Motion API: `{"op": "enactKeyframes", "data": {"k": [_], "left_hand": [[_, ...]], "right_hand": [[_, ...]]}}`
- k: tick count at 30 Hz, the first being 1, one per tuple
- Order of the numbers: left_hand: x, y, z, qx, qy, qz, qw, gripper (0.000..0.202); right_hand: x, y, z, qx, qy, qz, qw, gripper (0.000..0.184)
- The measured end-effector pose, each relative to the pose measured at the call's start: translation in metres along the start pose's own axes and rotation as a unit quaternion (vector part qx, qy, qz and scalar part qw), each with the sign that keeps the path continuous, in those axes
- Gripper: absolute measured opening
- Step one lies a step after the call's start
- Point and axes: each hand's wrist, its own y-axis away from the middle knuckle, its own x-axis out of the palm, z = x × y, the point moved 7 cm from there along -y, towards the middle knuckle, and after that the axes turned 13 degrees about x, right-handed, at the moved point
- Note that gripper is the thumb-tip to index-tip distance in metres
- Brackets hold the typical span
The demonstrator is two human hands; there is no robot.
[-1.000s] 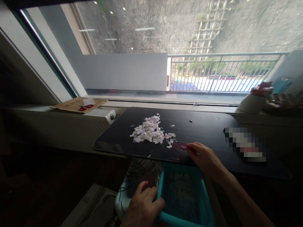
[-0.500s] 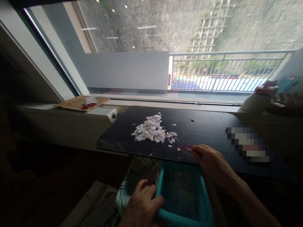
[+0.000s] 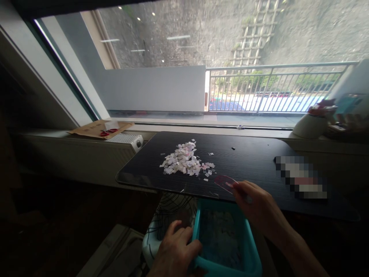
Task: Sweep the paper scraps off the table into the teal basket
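Note:
My right hand (image 3: 255, 206) is closed on a small flat pinkish translucent piece (image 3: 223, 181), held just above the front edge of the black table (image 3: 248, 161). A pile of small white and pink paper scraps (image 3: 184, 161) lies on the table to the left of that piece. My left hand (image 3: 175, 250) grips the near left rim of a teal plastic bin (image 3: 250, 250) held below the table edge; pale scraps lie inside it.
A white heater (image 3: 127, 139) and a brown envelope with red scissors (image 3: 100, 129) sit on the sill at left. A white pot (image 3: 309, 125) and clutter stand at right. A pixelated object (image 3: 301, 177) lies on the table's right part. A patterned bag (image 3: 170, 215) hangs under the table.
My right hand has lifted the pinkish piece slightly off the table and drawn it a little toward the bin. The left hand keeps hold of the bin.

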Motion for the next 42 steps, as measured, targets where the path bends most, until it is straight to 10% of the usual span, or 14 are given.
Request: {"op": "enactKeyframes", "data": {"k": [7, 42], "left_hand": [[0.006, 0.007, 0.003, 0.011, -0.01, -0.01, 1.0, 0.028], [0.005, 0.006, 0.005, 0.005, 0.005, 0.026, 1.0, 0.031]], "right_hand": [[0.025, -0.026, 0.011, -0.008, 0.043, 0.026, 0.999, 0.018], [0.011, -0.024, -0.007, 0.039, 0.117, 0.015, 0.992, 0.018]]}}
